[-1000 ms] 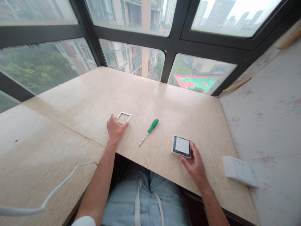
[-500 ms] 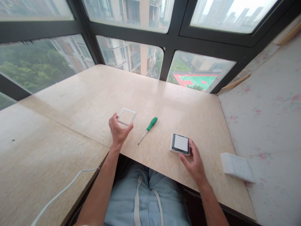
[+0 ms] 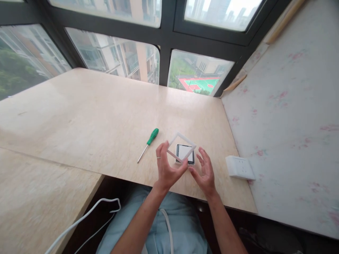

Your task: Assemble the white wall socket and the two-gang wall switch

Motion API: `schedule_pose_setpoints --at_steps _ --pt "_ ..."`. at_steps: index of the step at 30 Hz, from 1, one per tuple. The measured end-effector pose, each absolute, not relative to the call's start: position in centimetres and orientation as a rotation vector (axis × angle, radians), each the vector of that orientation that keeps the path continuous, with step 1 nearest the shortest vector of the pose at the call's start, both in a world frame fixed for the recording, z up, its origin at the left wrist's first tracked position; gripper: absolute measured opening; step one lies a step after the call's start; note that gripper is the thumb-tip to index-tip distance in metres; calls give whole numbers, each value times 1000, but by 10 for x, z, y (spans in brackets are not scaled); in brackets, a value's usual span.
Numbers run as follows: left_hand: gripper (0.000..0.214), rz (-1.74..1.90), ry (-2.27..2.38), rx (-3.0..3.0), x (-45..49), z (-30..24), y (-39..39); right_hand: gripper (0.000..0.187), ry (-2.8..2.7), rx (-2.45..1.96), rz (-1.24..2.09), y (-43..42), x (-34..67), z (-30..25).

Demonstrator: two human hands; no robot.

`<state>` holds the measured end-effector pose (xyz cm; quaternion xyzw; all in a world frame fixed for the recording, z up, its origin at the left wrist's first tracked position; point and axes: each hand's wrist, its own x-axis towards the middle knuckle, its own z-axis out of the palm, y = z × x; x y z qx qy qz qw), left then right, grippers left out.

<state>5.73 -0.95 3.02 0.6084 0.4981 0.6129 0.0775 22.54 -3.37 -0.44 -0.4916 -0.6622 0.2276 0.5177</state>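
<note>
My left hand (image 3: 168, 168) pinches a white square frame (image 3: 186, 139), hollow in the middle, between thumb and fingers. It is tilted and held above a wall switch (image 3: 185, 151) with a white centre and a dark surround, which sits on the table and shows through the opening. Close to the switch's right side is my right hand (image 3: 205, 173), fingers spread and curved, holding nothing; whether its thumb touches the switch I cannot tell. To the left lies a screwdriver (image 3: 153, 136) with a green handle, its metal tip towards me.
A white socket box (image 3: 240, 167) is fixed at the base of the papered wall on the right. The stone-look table (image 3: 106, 113) reaches back to dark-framed windows. A white cable (image 3: 79, 219) hangs over the table edge at lower left.
My left hand has carried the frame rightwards past the screwdriver to above the switch. My right hand has let go of the switch and opened. The camera view has turned right.
</note>
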Motion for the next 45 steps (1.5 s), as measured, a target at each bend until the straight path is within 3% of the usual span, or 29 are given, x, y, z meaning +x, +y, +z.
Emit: schedule_pose_setpoints --at_steps 11,19,27,38,45 --pt "88 1754 1485 1860 80 17 -19 76 -1648 -1228 372 -39 229 -23" --pt "89 1655 1538 1713 90 12 -28 90 -1652 -1246 315 -40 229 -28" --pt "81 1578 1496 1618 79 14 -37 82 -1791 -1233 144 -37 230 -5" --pt "68 1414 1323 1516 68 21 -38 82 -1927 -1207 161 -17 252 17" --pt "57 1283 1486 1393 61 30 -38 81 -2011 -1194 315 -4 256 8"
